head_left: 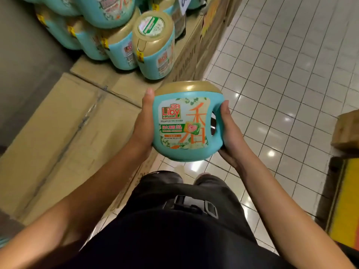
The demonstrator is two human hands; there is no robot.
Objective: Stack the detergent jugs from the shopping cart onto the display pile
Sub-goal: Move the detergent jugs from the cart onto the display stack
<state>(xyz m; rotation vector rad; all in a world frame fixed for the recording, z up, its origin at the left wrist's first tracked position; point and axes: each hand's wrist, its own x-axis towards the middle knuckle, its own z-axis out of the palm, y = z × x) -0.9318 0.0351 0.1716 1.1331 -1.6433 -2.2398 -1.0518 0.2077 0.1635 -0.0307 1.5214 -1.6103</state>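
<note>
Plainly, one teal detergent jug (186, 121) with a gold lid is held upright in the air between both hands, over the tiled floor (281, 74) and just off the edge of the cardboard boxes (58, 133). It is clasped by the left grip (143, 121) on its plain side, with the thumb laid straight up toward the lid and the fingers hidden behind. The handle side is taken by the right grip (229, 133), whose fingers are curled under the base.

On the front label "Liby" is printed in red beside the characters 立白. A large orange 香 is set to the right, and a green band carries white characters ending in "30". The smaller lines are too blurred to be read.

The display pile (116, 45) is seen at the upper left – like jugs stacked in tiers on the boxes. Its nearest jug (153, 45) is topped by a round green-and-white sticker, and yellow tags (139, 56) are fixed at the necks. A white price sign (183, 3) is cut off by the top edge.

Between the held jug and the pile only bare box tops are seen. At the right edge a brown carton (345, 131) and a yellow panel (347, 200) are partly shown; below, dark clothing with a black buckle (191, 205).
</note>
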